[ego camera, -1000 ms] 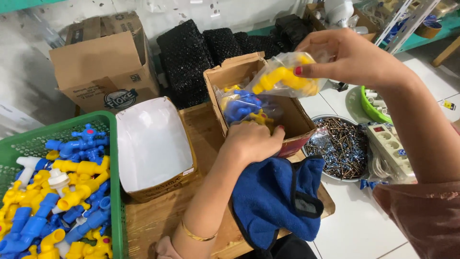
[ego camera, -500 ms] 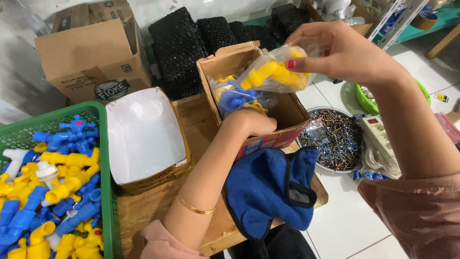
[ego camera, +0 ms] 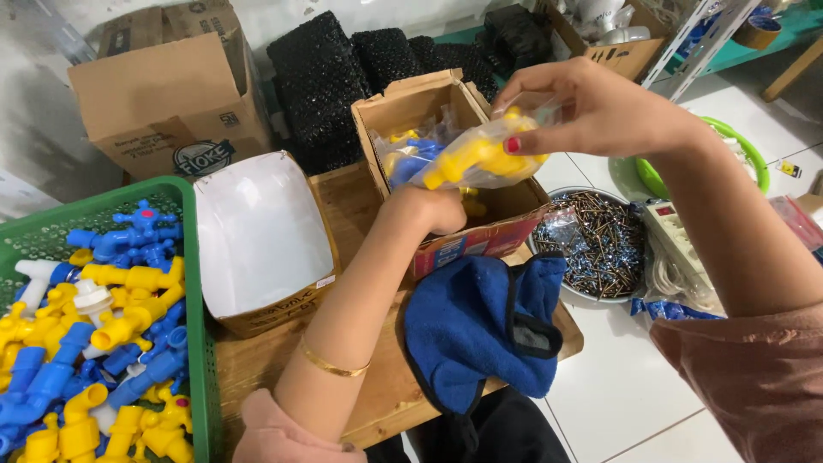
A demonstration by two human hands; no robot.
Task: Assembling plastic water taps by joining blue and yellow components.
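The right hand (ego camera: 600, 107) only pinches the clear bag holding a yellow tap (ego camera: 480, 154) above the cardboard box (ego camera: 411, 103) at upper centre, so it may slip while the left hand (ego camera: 437, 208), fingers hidden, rummages inside.

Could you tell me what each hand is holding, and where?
Right hand: bagged yellow tap, gripped at its upper end. Left hand: inside the box, hold unclear.
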